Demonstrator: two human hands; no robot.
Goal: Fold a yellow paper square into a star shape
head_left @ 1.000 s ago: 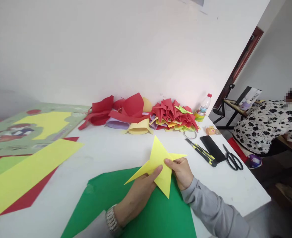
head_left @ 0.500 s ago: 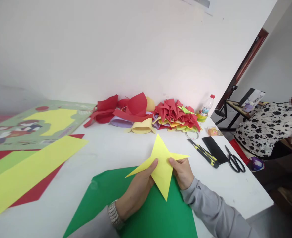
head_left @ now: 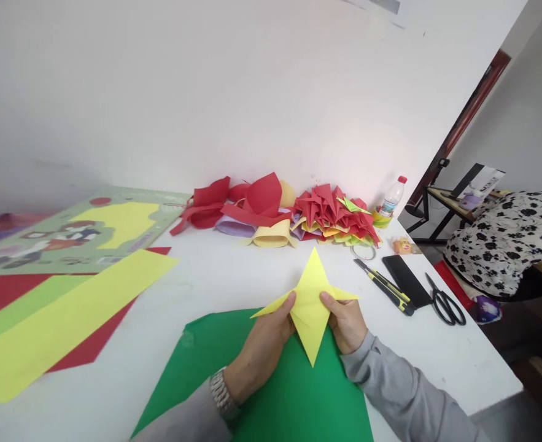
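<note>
"Since the earlier frame, our yellow star (head_left: 311,307) has turned: its long points leaned, and now they run nearly straight up and down. Our whole view has slid rightward too."

"Where do we have it?"

"Lower middle of the frame, held up, its bottom point in front of the green sheet (head_left: 307,405) on the table (head_left: 148,347). Our left hand (head_left: 264,344) pinches one side, thumb on the face; our right hand (head_left: 348,322) pinches the other likewise. We can't see the fingers behind the paper."

"What could go wrong for us?"

"Uneven thumb pressure could bend those thin side points or set a crooked crease, we'd judge. Pulling outward might tear the middle."

"And beyond it?"

"Toward the right of the frame we have the cutter (head_left: 385,288) and the scissors (head_left: 445,301); a careless sweep of our right forearm might knock them. Further off, upper middle, red folded stars (head_left: 328,212) lie heaped."
</note>
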